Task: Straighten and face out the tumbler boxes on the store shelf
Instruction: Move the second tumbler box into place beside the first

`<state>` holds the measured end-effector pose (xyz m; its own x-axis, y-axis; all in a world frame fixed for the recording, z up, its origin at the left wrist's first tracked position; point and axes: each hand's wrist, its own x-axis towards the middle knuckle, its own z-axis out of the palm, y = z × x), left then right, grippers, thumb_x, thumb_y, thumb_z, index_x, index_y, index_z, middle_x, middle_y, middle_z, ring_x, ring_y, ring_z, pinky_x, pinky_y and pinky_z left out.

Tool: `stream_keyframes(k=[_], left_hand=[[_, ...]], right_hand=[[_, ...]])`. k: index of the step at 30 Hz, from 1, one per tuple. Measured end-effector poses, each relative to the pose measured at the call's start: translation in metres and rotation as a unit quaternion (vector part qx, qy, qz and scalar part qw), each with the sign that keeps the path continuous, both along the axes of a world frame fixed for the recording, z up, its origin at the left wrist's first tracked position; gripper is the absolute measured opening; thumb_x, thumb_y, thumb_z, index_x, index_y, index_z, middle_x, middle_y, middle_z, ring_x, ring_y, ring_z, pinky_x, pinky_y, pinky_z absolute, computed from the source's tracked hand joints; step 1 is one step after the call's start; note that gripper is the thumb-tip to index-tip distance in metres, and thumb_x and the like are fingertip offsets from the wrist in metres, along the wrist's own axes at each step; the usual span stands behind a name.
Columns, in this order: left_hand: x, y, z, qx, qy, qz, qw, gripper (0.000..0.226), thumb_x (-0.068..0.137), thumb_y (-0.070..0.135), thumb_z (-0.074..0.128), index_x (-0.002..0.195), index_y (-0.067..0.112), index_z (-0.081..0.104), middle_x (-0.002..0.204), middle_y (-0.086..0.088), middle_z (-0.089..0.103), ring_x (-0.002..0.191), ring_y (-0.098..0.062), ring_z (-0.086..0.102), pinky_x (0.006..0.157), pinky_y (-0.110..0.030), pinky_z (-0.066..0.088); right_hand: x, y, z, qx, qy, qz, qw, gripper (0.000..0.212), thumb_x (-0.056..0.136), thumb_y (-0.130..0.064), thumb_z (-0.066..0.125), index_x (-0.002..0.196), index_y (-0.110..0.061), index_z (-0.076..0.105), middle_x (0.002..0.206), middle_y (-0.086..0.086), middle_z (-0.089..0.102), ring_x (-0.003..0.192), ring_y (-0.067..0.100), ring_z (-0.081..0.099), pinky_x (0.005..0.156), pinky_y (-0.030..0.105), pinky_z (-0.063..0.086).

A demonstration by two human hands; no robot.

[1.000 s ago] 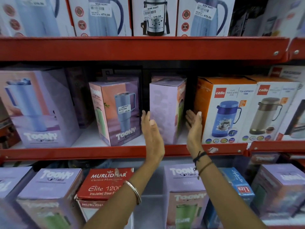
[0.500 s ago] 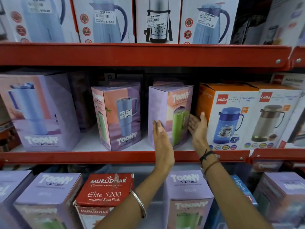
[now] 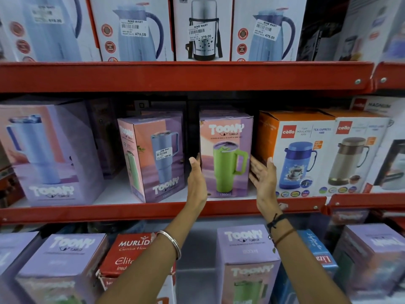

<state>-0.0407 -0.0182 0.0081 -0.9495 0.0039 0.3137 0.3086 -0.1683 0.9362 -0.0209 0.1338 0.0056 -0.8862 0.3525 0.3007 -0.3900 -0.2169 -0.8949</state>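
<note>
the lilac cardboard tumbler box with the green mug [image 3: 225, 156] now faces front, turned from side-on; left hand [image 3: 197, 178] at nine o'clock, right hand [image 3: 262, 174] at three, fingers spread, flanking it.

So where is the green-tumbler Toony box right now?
The green-tumbler Toony box stands mid-frame on the middle shelf, facing out, between the blue-tumbler Toony box and the orange Cello box, flanked by the left hand and right hand.
</note>
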Motion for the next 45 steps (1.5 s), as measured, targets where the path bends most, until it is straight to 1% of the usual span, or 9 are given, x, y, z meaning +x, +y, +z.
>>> stream_keyframes(k=[9, 14, 17, 20, 24, 32, 38, 42, 45], left_hand=[[0.018, -0.009, 0.001, -0.032, 0.042, -0.002, 0.999, 0.068, 0.089, 0.061, 0.012, 0.148, 0.026, 0.022, 0.159, 0.006, 0.018, 0.145, -0.008, 0.015, 0.121, -0.037, 0.011], [0.041, -0.044, -0.001, -0.026, 0.200, 0.051, 0.978, 0.079, 0.085, 0.072, 0.020, 0.146, 0.024, 0.026, 0.153, 0.017, 0.026, 0.144, -0.001, 0.021, 0.119, -0.031, 0.018], [0.049, -0.080, -0.001, -0.008, 0.266, 0.110, 0.958, 0.061, 0.094, 0.056, 0.020, 0.144, 0.023, 0.031, 0.153, 0.007, 0.033, 0.145, -0.013, 0.025, 0.120, -0.042, 0.018], [0.045, -0.117, 0.000, 0.010, 0.296, 0.177, 0.938, 0.050, 0.098, 0.043, 0.020, 0.142, 0.023, 0.034, 0.151, 0.007, 0.035, 0.144, -0.011, 0.027, 0.119, -0.033, 0.020], [0.015, -0.160, -0.001, 0.064, 0.186, 0.177, 0.964, 0.048, 0.098, 0.034, 0.017, 0.143, 0.023, 0.030, 0.154, 0.008, 0.027, 0.141, 0.000, 0.024, 0.117, -0.025, 0.020], [-0.032, -0.203, 0.006, 0.077, -0.035, 0.029, 0.996, 0.076, 0.091, 0.059, -0.002, 0.144, 0.017, 0.034, 0.152, -0.005, 0.036, 0.138, -0.018, 0.036, 0.110, -0.029, 0.028], [-0.036, -0.210, 0.009, 0.047, -0.065, -0.007, 0.997, 0.092, 0.086, 0.065, -0.009, 0.135, 0.013, 0.049, 0.139, -0.008, 0.054, 0.125, -0.022, 0.052, 0.112, -0.040, 0.034], [-0.023, -0.208, 0.012, 0.038, -0.054, -0.009, 0.998, 0.087, 0.087, 0.062, -0.010, 0.137, 0.016, 0.046, 0.143, -0.005, 0.049, 0.130, -0.021, 0.047, 0.111, -0.039, 0.033], [-0.007, -0.202, 0.013, 0.050, -0.031, -0.003, 0.998, 0.081, 0.090, 0.055, -0.008, 0.136, 0.017, 0.046, 0.133, 0.005, 0.049, 0.121, -0.013, 0.046, 0.103, -0.033, 0.035]], right_hand=[[0.016, -0.022, -0.003, 0.009, 0.025, -0.073, 0.997, 0.056, 0.097, -0.046, 0.020, 0.139, -0.015, 0.041, 0.149, 0.001, 0.039, 0.139, 0.011, 0.033, 0.117, 0.031, 0.022], [0.039, -0.076, -0.005, 0.063, 0.125, -0.124, 0.982, 0.053, 0.094, -0.037, 0.023, 0.139, -0.015, 0.039, 0.146, -0.011, 0.038, 0.122, -0.022, 0.036, 0.097, 0.000, 0.029], [0.045, -0.118, -0.010, 0.084, 0.139, -0.054, 0.985, 0.055, 0.094, -0.044, 0.022, 0.139, -0.019, 0.039, 0.147, -0.015, 0.037, 0.134, -0.009, 0.033, 0.110, 0.014, 0.026], [0.045, -0.156, -0.016, 0.106, 0.124, 0.004, 0.987, 0.062, 0.089, -0.052, 0.022, 0.140, -0.021, 0.038, 0.150, -0.007, 0.038, 0.139, 0.001, 0.030, 0.116, 0.025, 0.022], [0.041, -0.206, -0.023, 0.162, 0.092, 0.054, 0.981, 0.068, 0.086, -0.057, 0.020, 0.146, -0.026, 0.018, 0.156, -0.016, 0.015, 0.140, -0.012, 0.013, 0.112, 0.006, 0.011], [0.032, -0.267, -0.028, 0.240, 0.065, 0.100, 0.963, 0.054, 0.090, -0.054, 0.020, 0.129, -0.051, -0.017, 0.143, -0.033, -0.026, 0.133, -0.020, -0.017, 0.113, 0.010, -0.006], [0.028, -0.272, -0.027, 0.208, 0.062, 0.074, 0.973, 0.057, 0.086, -0.058, 0.019, 0.134, -0.051, -0.011, 0.153, -0.024, -0.018, 0.141, -0.009, -0.012, 0.121, 0.030, -0.001], [0.019, -0.252, -0.022, 0.119, 0.083, 0.077, 0.986, 0.062, 0.091, -0.051, 0.019, 0.147, -0.027, 0.007, 0.154, -0.022, 0.008, 0.135, -0.017, 0.019, 0.113, 0.011, 0.020], [0.009, -0.226, -0.020, 0.070, 0.082, 0.091, 0.990, 0.059, 0.091, -0.035, 0.021, 0.145, -0.014, 0.022, 0.154, -0.009, 0.025, 0.136, -0.005, 0.031, 0.114, 0.019, 0.026]])
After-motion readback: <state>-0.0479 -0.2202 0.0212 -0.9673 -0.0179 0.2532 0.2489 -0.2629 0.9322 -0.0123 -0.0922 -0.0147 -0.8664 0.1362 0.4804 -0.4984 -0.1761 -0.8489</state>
